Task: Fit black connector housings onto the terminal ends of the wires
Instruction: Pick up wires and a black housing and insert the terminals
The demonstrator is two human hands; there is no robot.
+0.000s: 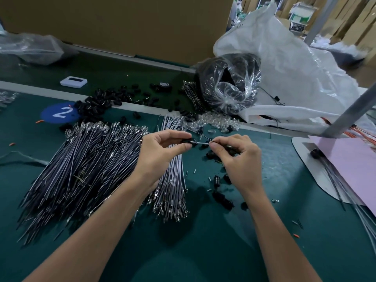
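Left hand (162,151) at frame centre is pinching a small black plastic connector housing (186,141) between thumb and fingertips. Right hand (238,157), just right of it, is pinching a thin grey wire (200,143), its tip meeting the housing opening; cannot tell how far it is seated. Both hands are hovering above the dark green table (183,251).

A big fanned pile of dark metal-tipped wires (85,165) is lying at left centre. A smaller bundle of grey wires (173,186) is lying under the left hand. Loose black housings (95,106) are scattered across the upper middle, and a few more (221,197) are lying below the right hand. A clear plastic bag of black parts (230,86) is sitting upper right of centre. A blue round sticker marked 2 (59,112) is showing at left, and a pink sheet (350,159) at the right edge.
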